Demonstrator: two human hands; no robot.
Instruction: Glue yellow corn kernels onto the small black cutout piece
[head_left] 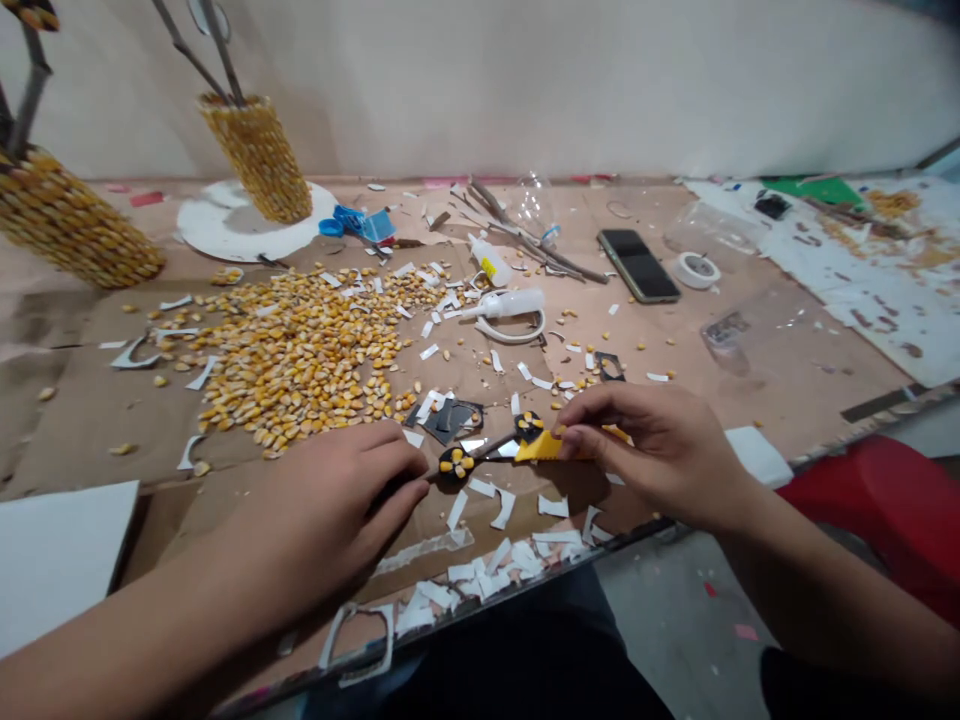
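My right hand [660,450] pinches a small yellow piece [538,447] just above the table near its front edge. My left hand [330,510] rests palm down on the brown paper, its fingertips against a thin twig [480,456]. That twig carries two black discs with corn kernels glued on like flowers [456,462] [529,424]. The yellow piece touches the twig's right end. A big pile of loose corn kernels [292,350] lies just beyond my left hand.
White paper scraps [495,560] litter the front edge. Glue bottles [510,303] [489,260], a phone [638,265], a tape roll [697,270] and twigs [525,235] lie farther back. Two kernel-covered vases [259,155] [67,225] stand at the back left. A red stool [892,520] sits at the right.
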